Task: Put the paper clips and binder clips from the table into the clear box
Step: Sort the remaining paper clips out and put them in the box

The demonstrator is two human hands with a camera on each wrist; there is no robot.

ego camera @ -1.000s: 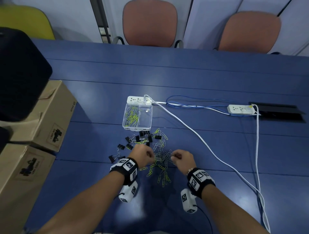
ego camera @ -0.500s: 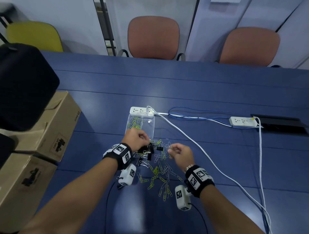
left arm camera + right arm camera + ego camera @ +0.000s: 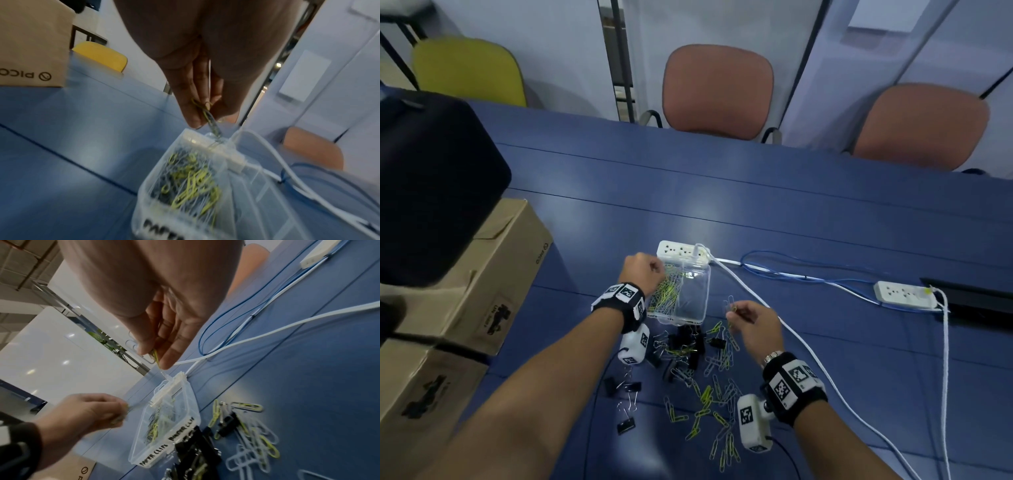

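Observation:
A clear two-compartment box (image 3: 690,317) (image 3: 242,191) (image 3: 185,412) stands on the blue table; its left compartment holds yellow and silver paper clips (image 3: 666,294) (image 3: 191,180), its right one looks bare. My left hand (image 3: 642,274) (image 3: 202,112) (image 3: 82,412) hovers over the box's left far corner and pinches a few paper clips (image 3: 207,113). My right hand (image 3: 751,320) (image 3: 162,353), near the box's right front corner, pinches a few paper clips (image 3: 730,305) (image 3: 155,356). Loose paper clips (image 3: 709,397) (image 3: 255,439) and black binder clips (image 3: 688,342) (image 3: 197,456) lie in front of the box.
A white power strip (image 3: 681,251) touches the box's far side, with a white cable (image 3: 808,349) running right and toward me. Blue cables lead to a second strip (image 3: 904,294). Cardboard boxes (image 3: 493,270) and a black object (image 3: 431,192) stand at the left.
Both hands rose from the pile on the table with clips pinched. The left hand moved forward over the box's left compartment; the right hand moved up beside the box.

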